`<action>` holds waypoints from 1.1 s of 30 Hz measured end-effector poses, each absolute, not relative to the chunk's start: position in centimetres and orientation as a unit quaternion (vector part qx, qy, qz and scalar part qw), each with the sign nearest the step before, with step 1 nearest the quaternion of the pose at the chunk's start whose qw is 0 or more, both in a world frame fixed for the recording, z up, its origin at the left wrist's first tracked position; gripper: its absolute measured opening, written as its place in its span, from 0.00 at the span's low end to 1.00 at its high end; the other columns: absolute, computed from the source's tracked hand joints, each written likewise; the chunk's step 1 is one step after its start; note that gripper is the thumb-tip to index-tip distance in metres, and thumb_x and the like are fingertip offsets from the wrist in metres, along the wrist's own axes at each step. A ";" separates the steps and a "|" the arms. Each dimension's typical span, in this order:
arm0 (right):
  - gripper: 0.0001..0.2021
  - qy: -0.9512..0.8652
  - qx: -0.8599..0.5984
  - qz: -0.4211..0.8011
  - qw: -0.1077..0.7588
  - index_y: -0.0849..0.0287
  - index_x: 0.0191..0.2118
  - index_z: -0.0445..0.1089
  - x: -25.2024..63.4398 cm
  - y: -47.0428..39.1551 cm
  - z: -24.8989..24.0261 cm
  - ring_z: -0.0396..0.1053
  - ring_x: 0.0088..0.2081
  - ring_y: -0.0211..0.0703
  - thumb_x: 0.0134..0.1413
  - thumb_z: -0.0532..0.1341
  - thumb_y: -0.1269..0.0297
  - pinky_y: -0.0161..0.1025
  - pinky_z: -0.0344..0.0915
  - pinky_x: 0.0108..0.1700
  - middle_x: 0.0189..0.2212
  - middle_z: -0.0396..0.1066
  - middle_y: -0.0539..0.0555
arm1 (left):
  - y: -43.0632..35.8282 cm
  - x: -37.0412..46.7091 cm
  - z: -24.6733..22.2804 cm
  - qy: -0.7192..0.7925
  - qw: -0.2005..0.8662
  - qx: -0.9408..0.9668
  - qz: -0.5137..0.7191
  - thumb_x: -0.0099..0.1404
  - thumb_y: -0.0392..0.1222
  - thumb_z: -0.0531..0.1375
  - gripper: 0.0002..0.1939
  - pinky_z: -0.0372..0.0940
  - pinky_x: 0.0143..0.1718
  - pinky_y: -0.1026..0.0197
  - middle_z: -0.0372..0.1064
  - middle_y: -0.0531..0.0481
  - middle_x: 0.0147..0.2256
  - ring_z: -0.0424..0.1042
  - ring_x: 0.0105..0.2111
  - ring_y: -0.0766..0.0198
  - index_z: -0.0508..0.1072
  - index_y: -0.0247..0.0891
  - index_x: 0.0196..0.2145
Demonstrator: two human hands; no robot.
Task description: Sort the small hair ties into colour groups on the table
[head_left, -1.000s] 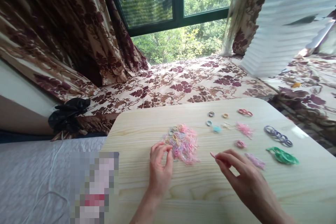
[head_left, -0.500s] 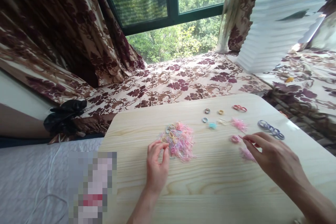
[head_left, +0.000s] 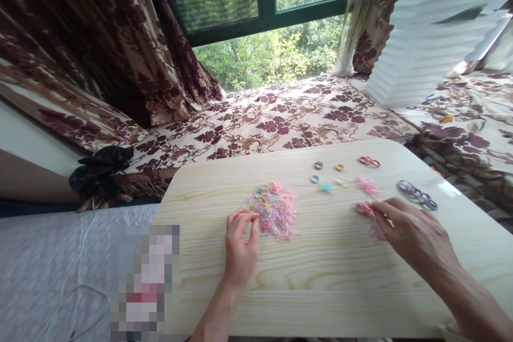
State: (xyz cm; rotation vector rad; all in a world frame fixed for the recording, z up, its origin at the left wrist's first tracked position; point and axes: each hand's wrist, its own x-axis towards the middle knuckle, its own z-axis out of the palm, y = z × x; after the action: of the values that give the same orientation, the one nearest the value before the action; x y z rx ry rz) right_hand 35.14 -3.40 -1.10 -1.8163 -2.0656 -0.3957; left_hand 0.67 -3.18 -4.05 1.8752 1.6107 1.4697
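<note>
On the wooden table a mixed pile of small elastic hair ties [head_left: 280, 211] lies in pink, lilac, yellow and pale blue. My left hand [head_left: 241, 240] is at the pile's near left edge, fingers curled and thumb tip close to the index fingertip; whatever may be between them is hidden. Over on the right, my right hand [head_left: 409, 227] pinches a pink hair tie, its fingertips at a small group of pink hair ties [head_left: 363, 207]. Partly behind its fingers lies a lilac-pink bunch [head_left: 377, 231]. Farther back is a lighter pink bunch [head_left: 367, 186].
Sorted around the right side are purple hair ties [head_left: 417, 195], red ones [head_left: 368, 161], a turquoise bunch [head_left: 326, 187], a yellow one [head_left: 340, 167], a grey-blue one [head_left: 315, 179] and a brown one [head_left: 318, 165]. A black bag [head_left: 102, 171] sits left of the table [head_left: 224, 310].
My right hand has lowered a pink hair tie onto the pink group. My left hand stays by the pile. The view has shifted slightly.
</note>
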 end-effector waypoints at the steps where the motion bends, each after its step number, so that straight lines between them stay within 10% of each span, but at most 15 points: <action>1: 0.16 -0.731 -0.642 -0.140 0.185 0.52 0.33 0.74 35.2 -3.5 -0.9 0.71 0.28 0.46 0.62 0.51 0.55 0.44 0.58 0.32 0.31 0.76 0.54 | -3.2 0.7 -4.0 0.555 0.133 0.646 0.507 0.66 0.37 0.57 0.07 0.69 0.49 0.52 0.75 0.47 0.38 0.71 0.47 0.56 0.76 0.41 0.36; 33: 0.08 -0.762 -0.513 0.095 0.383 0.54 0.40 0.72 21.3 -4.2 -2.7 0.74 0.35 0.39 0.63 0.55 0.66 0.35 0.68 0.37 0.35 0.75 0.52 | -3.5 1.3 -3.1 0.516 0.081 0.706 0.479 0.64 0.30 0.58 0.08 0.64 0.54 0.47 0.75 0.50 0.34 0.71 0.46 0.57 0.73 0.40 0.37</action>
State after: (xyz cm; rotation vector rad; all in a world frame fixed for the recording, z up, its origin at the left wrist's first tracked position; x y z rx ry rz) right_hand 21.27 -4.15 -2.69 -1.3093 -1.9432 0.2414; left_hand 1.35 -3.50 -3.05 2.1094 1.5421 1.4329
